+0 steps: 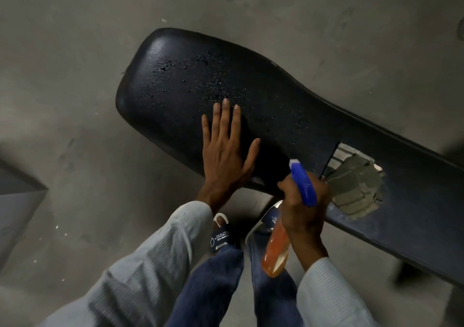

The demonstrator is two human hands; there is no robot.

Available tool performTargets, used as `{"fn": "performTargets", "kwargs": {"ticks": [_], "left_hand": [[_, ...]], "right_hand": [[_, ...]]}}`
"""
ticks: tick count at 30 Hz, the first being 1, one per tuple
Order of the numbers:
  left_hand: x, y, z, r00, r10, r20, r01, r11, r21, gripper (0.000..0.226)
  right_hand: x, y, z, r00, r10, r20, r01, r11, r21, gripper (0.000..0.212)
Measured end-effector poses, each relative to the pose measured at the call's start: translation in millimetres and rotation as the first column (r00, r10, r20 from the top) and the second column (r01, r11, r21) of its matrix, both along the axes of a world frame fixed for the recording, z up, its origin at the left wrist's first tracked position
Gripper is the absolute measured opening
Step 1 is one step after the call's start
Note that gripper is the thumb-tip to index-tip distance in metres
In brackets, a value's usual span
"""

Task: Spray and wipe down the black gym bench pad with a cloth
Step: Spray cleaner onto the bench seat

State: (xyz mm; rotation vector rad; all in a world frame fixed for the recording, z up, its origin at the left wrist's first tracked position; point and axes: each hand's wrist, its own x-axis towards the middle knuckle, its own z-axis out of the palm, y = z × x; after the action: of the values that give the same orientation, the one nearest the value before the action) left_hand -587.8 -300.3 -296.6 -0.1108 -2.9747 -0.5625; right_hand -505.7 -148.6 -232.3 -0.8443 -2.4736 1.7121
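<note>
The black bench pad [288, 111] runs from the upper left to the lower right, with spray droplets beading on its wide end. My left hand [226, 151] lies flat on the pad near its front edge, fingers straight and spread. My right hand [301, 208] grips a spray bottle [277, 249] of orange liquid with a blue trigger head, nozzle pointing toward the pad. A folded grey cloth [356, 188] rests on the pad just right of the bottle.
Bare grey concrete floor [75, 50] surrounds the bench. My feet in dark sandals [221, 236] stand below the pad's front edge. A dark angled edge [17, 183] juts in at the far left. A bench leg shows dimly at the lower right.
</note>
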Motion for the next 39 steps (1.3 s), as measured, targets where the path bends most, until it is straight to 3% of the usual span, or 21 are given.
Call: {"fn": "performTargets", "kwargs": {"ticks": [11, 16, 23, 32, 39], "left_hand": [[11.3, 55.7, -3.1, 0.973, -0.225, 0.045, 0.226, 0.974, -0.024, 0.080], [13.7, 52.5, -5.1, 0.968, -0.247, 0.048, 0.251, 0.964, -0.083, 0.079], [13.2, 56.7, -1.7, 0.971, -0.223, 0.092, 0.233, 0.965, -0.119, 0.083], [14.1, 56.9, -2.3, 0.970, -0.223, 0.094, 0.237, 0.954, -0.183, 0.084], [15.5, 57.8, 0.8, 0.970, -0.227, 0.083, 0.239, 0.955, -0.175, 0.082]], "right_hand": [[38.4, 27.2, -3.7, 0.978, -0.203, -0.048, 0.203, 0.979, -0.015, 0.011], [62.5, 21.1, -6.7, 0.981, -0.192, -0.015, 0.193, 0.981, 0.017, 0.022], [77.2, 20.9, -3.1, 0.955, -0.291, -0.055, 0.291, 0.957, -0.018, 0.016], [35.1, 33.1, 9.0, 0.950, -0.255, -0.180, 0.261, 0.965, 0.012, 0.018], [35.5, 51.7, 5.3, 0.952, -0.239, -0.193, 0.250, 0.967, 0.038, 0.023]]}}
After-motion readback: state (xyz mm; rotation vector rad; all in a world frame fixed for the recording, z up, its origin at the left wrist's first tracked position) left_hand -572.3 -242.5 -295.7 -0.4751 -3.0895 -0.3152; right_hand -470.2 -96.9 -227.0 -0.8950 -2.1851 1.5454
